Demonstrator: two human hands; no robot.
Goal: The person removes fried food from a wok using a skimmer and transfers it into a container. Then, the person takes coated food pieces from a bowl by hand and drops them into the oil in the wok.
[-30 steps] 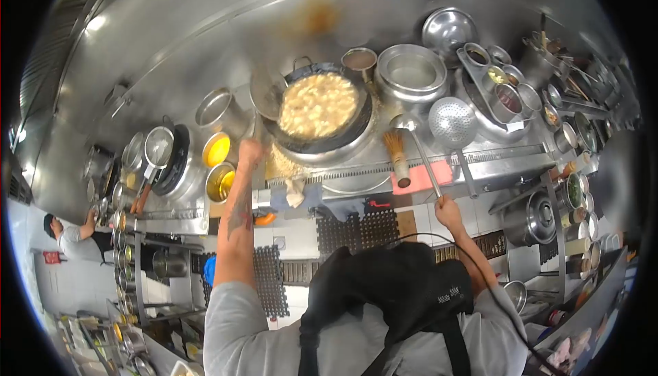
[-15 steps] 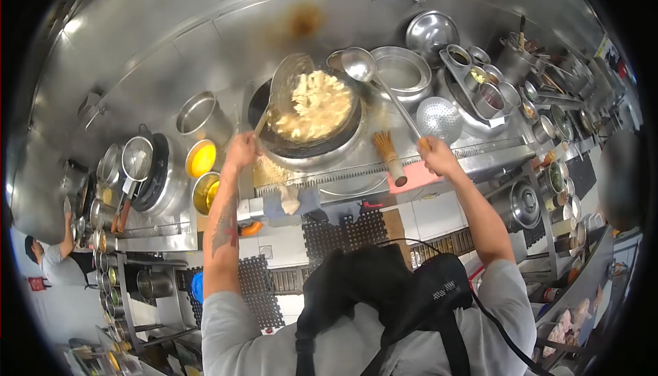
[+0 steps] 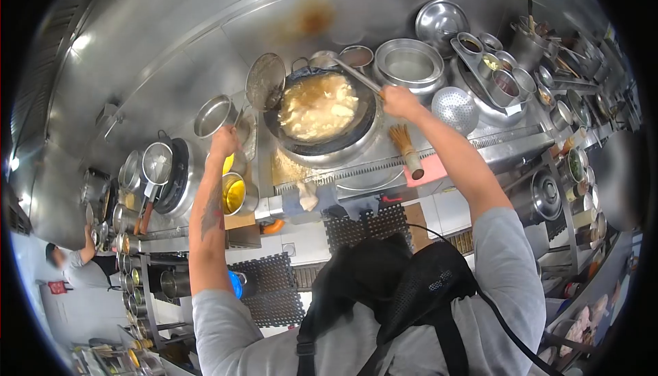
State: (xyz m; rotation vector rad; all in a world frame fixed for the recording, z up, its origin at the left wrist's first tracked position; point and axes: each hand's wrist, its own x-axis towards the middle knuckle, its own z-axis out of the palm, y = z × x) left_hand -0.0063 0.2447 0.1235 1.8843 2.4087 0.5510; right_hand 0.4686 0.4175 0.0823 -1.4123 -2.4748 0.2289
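Pale food pieces [image 3: 319, 108] lie in bubbling liquid in the dark wok [image 3: 327, 148] at the centre. My left hand [image 3: 225, 141] is closed around the handle of a round strainer [image 3: 266, 82], which is tilted over the wok's left rim. My right hand [image 3: 399, 102], right of the wok, grips the handle of a ladle [image 3: 323, 60] whose bowl is at the wok's far edge. A bamboo brush [image 3: 407, 152] lies below my right hand. A perforated skimmer [image 3: 455, 111] rests to the right of that hand.
Metal pots with yellow liquid [image 3: 234, 193] stand by my left forearm. A large pot [image 3: 410, 65] and a tray of seasoning containers [image 3: 504, 82] are at the right. A second wok [image 3: 179, 177] sits at the left. Another person [image 3: 83, 266] works at the far left.
The strainer has moved from over the food to the wok's left rim. My right hand and the ladle have moved left. My left hand has shifted left, and the food lies flatter in the liquid.
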